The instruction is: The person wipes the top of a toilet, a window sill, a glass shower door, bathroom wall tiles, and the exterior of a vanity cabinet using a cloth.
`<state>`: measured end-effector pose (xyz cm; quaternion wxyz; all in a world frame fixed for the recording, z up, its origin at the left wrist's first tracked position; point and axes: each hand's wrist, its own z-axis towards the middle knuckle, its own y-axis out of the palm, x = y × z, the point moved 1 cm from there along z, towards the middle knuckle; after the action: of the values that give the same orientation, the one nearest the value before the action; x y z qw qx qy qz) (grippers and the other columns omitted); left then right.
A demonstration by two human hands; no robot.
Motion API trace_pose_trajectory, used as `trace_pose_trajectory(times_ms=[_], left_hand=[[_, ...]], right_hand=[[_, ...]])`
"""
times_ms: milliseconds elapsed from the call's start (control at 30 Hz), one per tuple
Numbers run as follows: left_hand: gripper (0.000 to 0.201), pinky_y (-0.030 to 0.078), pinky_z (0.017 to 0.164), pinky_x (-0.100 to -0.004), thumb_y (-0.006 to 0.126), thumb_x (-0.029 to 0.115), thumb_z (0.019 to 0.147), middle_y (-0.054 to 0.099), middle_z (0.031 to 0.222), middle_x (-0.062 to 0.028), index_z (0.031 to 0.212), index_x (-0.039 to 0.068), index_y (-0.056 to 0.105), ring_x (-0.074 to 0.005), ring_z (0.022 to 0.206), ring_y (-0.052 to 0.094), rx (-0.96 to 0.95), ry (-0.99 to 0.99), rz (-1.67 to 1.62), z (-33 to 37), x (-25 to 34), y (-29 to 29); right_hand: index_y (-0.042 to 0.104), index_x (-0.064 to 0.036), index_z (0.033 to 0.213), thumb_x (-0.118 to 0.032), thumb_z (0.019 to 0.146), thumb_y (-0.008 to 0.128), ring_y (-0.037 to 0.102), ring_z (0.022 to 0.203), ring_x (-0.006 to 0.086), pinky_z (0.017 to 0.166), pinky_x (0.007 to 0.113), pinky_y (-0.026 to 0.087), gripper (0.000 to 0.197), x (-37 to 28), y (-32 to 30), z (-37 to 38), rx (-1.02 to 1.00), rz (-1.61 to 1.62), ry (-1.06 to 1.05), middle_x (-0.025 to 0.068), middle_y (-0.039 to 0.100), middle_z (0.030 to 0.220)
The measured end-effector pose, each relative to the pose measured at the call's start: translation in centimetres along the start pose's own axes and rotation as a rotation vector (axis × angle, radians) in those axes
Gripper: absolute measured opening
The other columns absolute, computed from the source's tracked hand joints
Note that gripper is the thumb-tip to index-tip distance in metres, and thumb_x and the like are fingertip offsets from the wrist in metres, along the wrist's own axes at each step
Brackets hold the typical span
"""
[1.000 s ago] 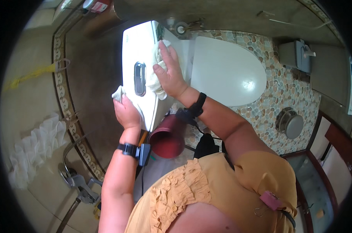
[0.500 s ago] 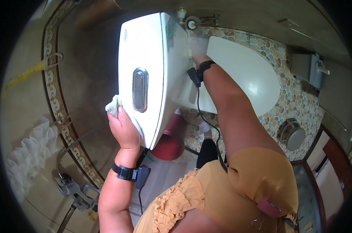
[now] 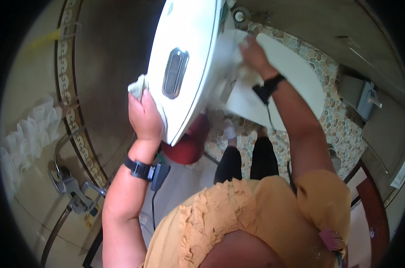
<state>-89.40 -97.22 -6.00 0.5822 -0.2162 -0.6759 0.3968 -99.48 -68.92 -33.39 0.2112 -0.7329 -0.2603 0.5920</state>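
Note:
A white toilet tank (image 3: 195, 40) stands in front of me, an oval chrome flush button (image 3: 175, 73) set in its top. At the tank's near left corner, my left hand (image 3: 146, 114) is closed on a pale cloth (image 3: 139, 87) and presses it against the side. My right hand (image 3: 257, 57) is over the closed white toilet lid (image 3: 296, 76), close to where the lid meets the tank. Its fingers are smeared by motion. Beneath that hand is a pale blur I cannot make out. Each wrist wears a black strap with a small cabled device.
A red bin (image 3: 184, 151) stands beside the tank, near my legs. On the left wall are a metal faucet (image 3: 77, 192) and a white ruffled item (image 3: 30, 129). A grey box (image 3: 362, 100) is at the right, above the pebble-patterned floor (image 3: 343, 129).
My right hand has moved right and toward me, from beside the tank to over the lid. My left hand stays on the cloth at the tank's corner. The view has shifted.

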Motion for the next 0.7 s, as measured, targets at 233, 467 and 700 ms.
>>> trace_pose_trajectory(times_ms=[233,467,700], left_hand=[[0.033,0.044,0.096,-0.0340,0.045,0.014,0.099,0.063,0.117,-0.0135,0.125,-0.003,0.054,-0.0239,0.109,0.060,-0.021,-0.042,-0.008,0.2,0.6,0.5],[0.034,0.044,0.095,-0.0360,0.045,0.016,0.098,0.064,0.115,-0.0165,0.125,-0.003,0.055,-0.0276,0.108,0.061,-0.017,-0.044,0.016,-0.1,0.1,-0.3],[0.034,0.045,0.095,-0.0369,0.046,0.018,0.097,0.065,0.116,-0.0173,0.124,-0.002,0.056,-0.0303,0.109,0.061,-0.004,-0.006,0.053,-0.1,-0.1,-0.7]], right_hand=[[0.060,-0.0026,0.106,-0.024,0.083,0.062,0.055,0.107,0.0332,0.103,0.041,0.031,0.031,0.0,3.2,2.3,-0.134,-1.048,-0.312,0.0174,0.064,0.101],[0.065,-0.0036,0.109,-0.021,0.087,0.055,0.056,0.108,0.0311,0.102,0.044,0.031,0.030,-2.4,7.1,-4.9,-0.173,-1.076,-0.339,0.0137,0.065,0.103],[0.060,-0.0041,0.126,-0.013,0.094,0.044,0.049,0.126,0.0306,0.106,0.045,0.032,0.037,-3.0,13.5,-12.0,-0.218,-1.264,-0.453,0.0130,0.058,0.132]])
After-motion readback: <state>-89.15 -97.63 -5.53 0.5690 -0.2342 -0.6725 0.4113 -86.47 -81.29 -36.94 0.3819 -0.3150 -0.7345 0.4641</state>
